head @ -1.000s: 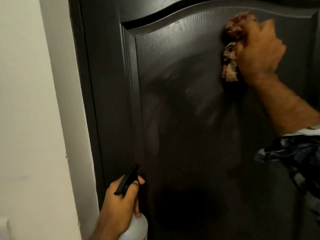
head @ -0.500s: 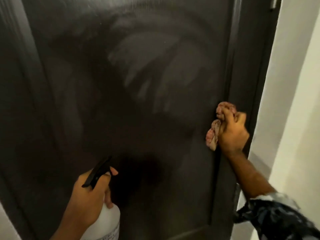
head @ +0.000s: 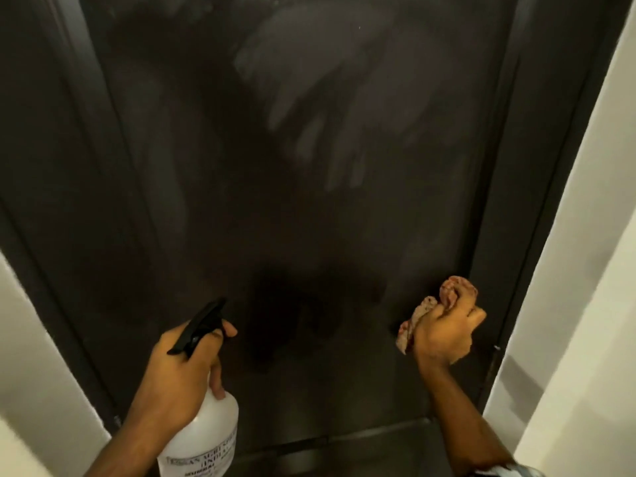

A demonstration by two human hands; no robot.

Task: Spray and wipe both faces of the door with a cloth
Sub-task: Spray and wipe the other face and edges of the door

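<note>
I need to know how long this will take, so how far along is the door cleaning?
Partway. Streaky wipe marks cover the upper panel of the door, so that part looks sprayed and wiped. The right hand grips the cloth low at the panel's right side, while the left hand holds the spray bottle. The bottom of this face remains; the other face is not in view.

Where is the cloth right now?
In the head view, the cloth is bunched in the right hand, low on the right side of the dark door, against its panel near the right edge.
</note>
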